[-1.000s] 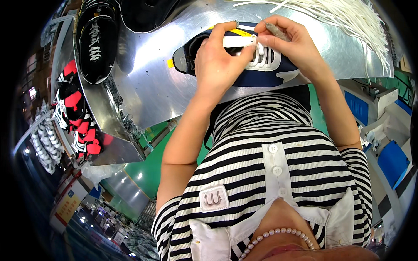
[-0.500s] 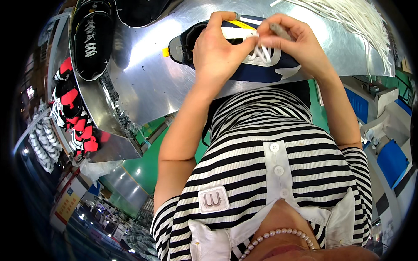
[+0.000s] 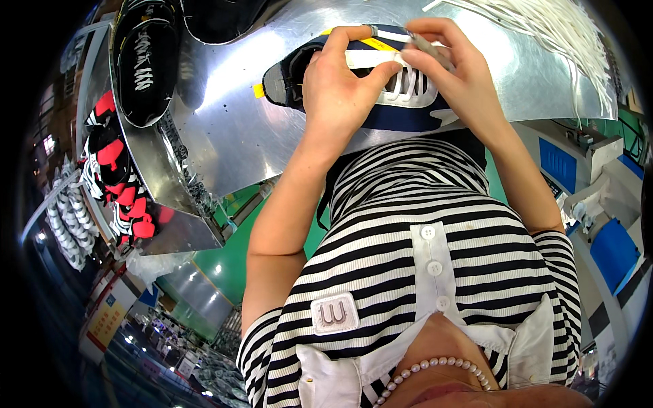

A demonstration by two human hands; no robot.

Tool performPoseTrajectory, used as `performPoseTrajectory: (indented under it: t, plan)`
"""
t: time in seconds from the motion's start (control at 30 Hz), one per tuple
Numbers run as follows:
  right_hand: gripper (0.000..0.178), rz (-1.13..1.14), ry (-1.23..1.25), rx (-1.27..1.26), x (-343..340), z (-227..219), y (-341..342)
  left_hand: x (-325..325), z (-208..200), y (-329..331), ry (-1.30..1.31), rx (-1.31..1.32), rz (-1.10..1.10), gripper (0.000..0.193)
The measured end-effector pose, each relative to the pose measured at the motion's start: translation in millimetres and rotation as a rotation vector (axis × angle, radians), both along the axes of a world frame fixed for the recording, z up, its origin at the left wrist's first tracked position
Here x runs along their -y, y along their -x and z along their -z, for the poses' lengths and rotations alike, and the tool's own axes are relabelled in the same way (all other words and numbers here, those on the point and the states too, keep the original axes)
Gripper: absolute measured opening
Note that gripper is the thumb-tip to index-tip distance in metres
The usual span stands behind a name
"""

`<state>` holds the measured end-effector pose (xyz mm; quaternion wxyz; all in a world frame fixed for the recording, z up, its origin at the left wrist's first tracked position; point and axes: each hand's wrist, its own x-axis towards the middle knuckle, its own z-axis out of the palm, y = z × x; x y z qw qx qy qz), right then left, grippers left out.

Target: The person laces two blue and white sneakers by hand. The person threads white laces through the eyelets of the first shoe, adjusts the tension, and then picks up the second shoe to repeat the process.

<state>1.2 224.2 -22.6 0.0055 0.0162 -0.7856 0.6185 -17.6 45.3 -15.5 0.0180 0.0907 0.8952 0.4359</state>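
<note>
A navy sneaker [image 3: 408, 120] with white trim and yellow accents lies on its sole on the metal table, toe to the right. White shoelace [image 3: 410, 83] crosses its eyelets in several rows toward the toe. My left hand [image 3: 340, 85] grips the sneaker around the tongue and collar, thumb at the lacing and index finger along the far side. A white strip, seemingly lace, runs between that fingertip and my right hand [image 3: 459, 64]. Closed over the laces, my right hand holds a slim grey stick-like tool [image 3: 430, 50]; whether it also pinches lace is partly hidden.
A bundle of loose white laces [image 3: 551, 34] spreads over the table's far right. Black shoes [image 3: 141, 81] stand at the far left, beside a metal ledge with scraps [image 3: 194, 187]. Red, black and white shoe parts [image 3: 115, 166] hang left of the table [image 3: 228, 146].
My right hand has lifted slightly away from the eyelets, and the grey tool has turned in its fingers. The crossed laces show more clearly. My left hand stays on the sneaker.
</note>
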Motion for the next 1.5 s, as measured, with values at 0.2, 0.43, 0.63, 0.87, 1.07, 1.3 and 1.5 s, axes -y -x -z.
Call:
performPoseTrajectory:
  t: [0.2, 0.43, 0.63, 0.87, 1.07, 1.3, 1.5]
  plan:
    - [0.016, -0.091, -0.168, -0.034, -10.7, -8.2, -18.7, 0.2, 1.2, -2.3, -0.077, 0.041, -0.035, 0.049]
    - [0.012, -0.16, -0.447, -0.008, -10.1, -18.7, -13.4, -0.1, 2.3, -4.3, -0.178, -0.018, 0.026, 0.043]
    - [0.019, -0.092, -0.831, -0.34, 27.8, 4.9, 0.8, -5.2, -0.1, -10.0, -0.127, -0.131, 0.072, 0.03]
    - [0.014, -0.042, -0.719, -0.188, -11.3, -25.9, -11.5, 17.9, -1.4, 4.7, -0.454, 0.31, 0.025, 0.044]
    - [0.019, 0.147, -0.414, -0.319, 2.3, 12.9, -6.9, 8.6, 6.6, -4.4, -0.286, 0.009, 0.048, 0.052]
    - [0.016, 0.148, -0.386, -0.274, 4.9, 15.3, -6.8, -2.5, 2.4, -5.7, -0.243, -0.018, 0.008, 0.056]
    - [0.018, 0.223, -0.282, -0.214, 0.6, 28.1, -2.4, 26.6, -29.5, 4.2, -0.601, 0.606, 0.163, 0.058]
